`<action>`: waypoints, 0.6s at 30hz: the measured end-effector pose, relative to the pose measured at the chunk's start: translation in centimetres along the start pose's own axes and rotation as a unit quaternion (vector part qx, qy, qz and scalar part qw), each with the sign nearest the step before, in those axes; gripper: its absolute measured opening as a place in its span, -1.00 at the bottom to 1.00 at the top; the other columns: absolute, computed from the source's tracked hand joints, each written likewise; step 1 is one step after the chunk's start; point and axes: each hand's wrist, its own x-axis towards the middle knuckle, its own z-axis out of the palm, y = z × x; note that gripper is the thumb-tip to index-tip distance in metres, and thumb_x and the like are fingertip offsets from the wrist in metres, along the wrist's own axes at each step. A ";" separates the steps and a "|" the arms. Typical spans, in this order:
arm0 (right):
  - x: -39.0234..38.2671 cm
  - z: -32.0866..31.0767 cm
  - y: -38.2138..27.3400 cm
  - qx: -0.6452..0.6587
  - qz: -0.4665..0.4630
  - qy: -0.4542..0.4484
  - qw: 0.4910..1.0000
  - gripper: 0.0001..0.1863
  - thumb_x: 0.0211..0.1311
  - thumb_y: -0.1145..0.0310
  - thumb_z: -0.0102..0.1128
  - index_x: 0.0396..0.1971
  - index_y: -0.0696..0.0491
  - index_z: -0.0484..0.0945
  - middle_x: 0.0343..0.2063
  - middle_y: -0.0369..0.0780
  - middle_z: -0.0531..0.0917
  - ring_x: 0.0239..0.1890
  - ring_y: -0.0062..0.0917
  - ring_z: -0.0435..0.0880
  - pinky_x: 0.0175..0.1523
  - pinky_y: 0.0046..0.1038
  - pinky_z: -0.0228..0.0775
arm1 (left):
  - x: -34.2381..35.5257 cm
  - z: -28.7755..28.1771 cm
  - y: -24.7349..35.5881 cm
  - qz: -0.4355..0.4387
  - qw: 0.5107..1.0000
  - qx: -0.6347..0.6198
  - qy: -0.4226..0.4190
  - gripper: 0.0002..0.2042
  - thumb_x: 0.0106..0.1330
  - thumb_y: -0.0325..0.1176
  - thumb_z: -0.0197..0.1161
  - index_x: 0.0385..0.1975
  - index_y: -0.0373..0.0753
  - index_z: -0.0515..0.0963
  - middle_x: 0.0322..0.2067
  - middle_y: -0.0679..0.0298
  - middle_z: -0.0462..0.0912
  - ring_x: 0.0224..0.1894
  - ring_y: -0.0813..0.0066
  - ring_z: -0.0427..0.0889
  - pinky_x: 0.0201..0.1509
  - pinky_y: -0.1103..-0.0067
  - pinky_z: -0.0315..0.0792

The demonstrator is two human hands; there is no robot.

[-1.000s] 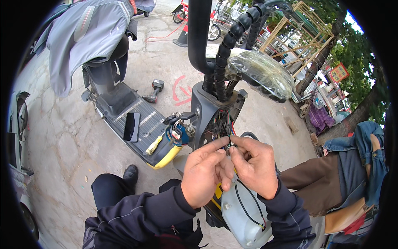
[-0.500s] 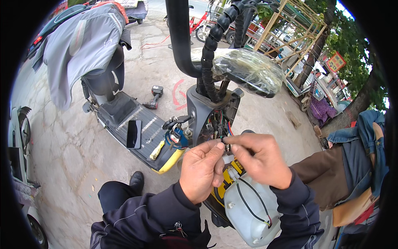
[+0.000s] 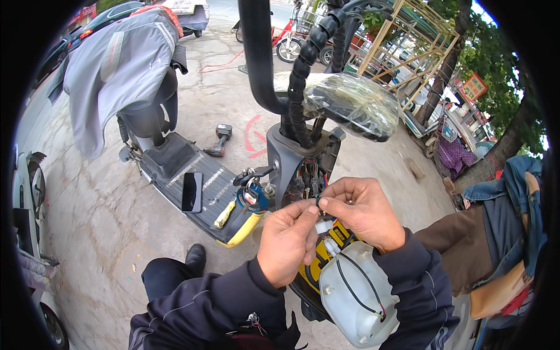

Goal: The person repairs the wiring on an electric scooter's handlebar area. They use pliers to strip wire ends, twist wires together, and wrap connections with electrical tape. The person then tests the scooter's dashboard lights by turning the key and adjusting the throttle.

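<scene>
My left hand (image 3: 287, 242) and my right hand (image 3: 368, 211) meet at the fingertips, each pinched closed on a thin dark wire (image 3: 317, 200). The ends between the fingers are mostly hidden. Just beyond them, a bundle of coloured wires (image 3: 307, 175) shows in the opened front column (image 3: 284, 156) of an electric scooter. Below my right hand sits a translucent white plastic housing (image 3: 357, 303), with two leads (image 3: 350, 289) looping to a white connector (image 3: 331, 246). A yellow and black panel (image 3: 315, 265) lies partly under my hands.
To the left, a scooter footboard (image 3: 175, 157) carries a phone (image 3: 192, 192), a yellow-handled tool (image 3: 224, 214) and a blue roll (image 3: 252, 198). A cordless power tool (image 3: 219, 140) lies on the pavement. Plastic film wraps the scooter's display (image 3: 353, 105). Another person's brown-clothed leg (image 3: 452, 251) is at right.
My right fingers have drawn in closer against the left fingertips, and its index finger is more bent. The view has shifted slightly; the scooter and tools stay put.
</scene>
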 end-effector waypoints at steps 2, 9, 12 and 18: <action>0.1 0.2 0.1 0.010 -0.003 0.006 1.000 -0.84 0.27 0.47 0.38 -0.27 0.28 0.72 -0.40 -0.25 0.75 -0.35 -0.69 0.64 -0.24 -0.56 0.48 | 0.1 0.0 -0.2 0.007 1.000 0.001 0.004 -0.74 0.63 -0.29 0.12 0.06 -0.34 0.60 -0.70 0.43 0.40 -0.78 0.66 0.30 -0.68 0.65 0.24; 0.1 0.0 -0.3 0.019 0.015 -0.013 1.000 -0.84 0.31 0.46 0.32 -0.26 0.28 0.68 -0.41 -0.29 0.71 -0.42 -0.73 0.57 -0.31 -0.60 0.38 | 0.3 0.2 -0.8 0.041 0.999 0.015 0.027 -0.73 0.59 -0.26 0.21 0.01 -0.37 0.64 -0.70 0.48 0.41 -0.76 0.72 0.29 -0.68 0.67 0.21; -0.3 0.2 -0.6 0.042 0.052 -0.014 0.998 -0.83 0.32 0.45 0.29 -0.28 0.29 0.68 -0.41 -0.28 0.71 -0.38 -0.69 0.60 -0.27 -0.57 0.43 | 0.6 0.3 -1.5 0.064 0.997 0.021 0.041 -0.74 0.57 -0.25 0.24 -0.05 -0.35 0.68 -0.69 0.49 0.46 -0.76 0.74 0.30 -0.68 0.68 0.18; -0.9 2.5 -1.2 0.018 0.021 0.053 0.998 -0.87 0.28 0.52 0.33 -0.34 0.31 0.68 -0.45 -0.25 0.73 -0.41 -0.70 0.62 -0.29 -0.58 0.47 | 0.4 0.2 -2.5 0.074 0.995 0.022 0.068 -0.78 0.55 -0.38 0.18 -0.06 -0.36 0.71 -0.46 0.51 0.61 -0.48 0.81 0.41 -0.44 0.70 0.29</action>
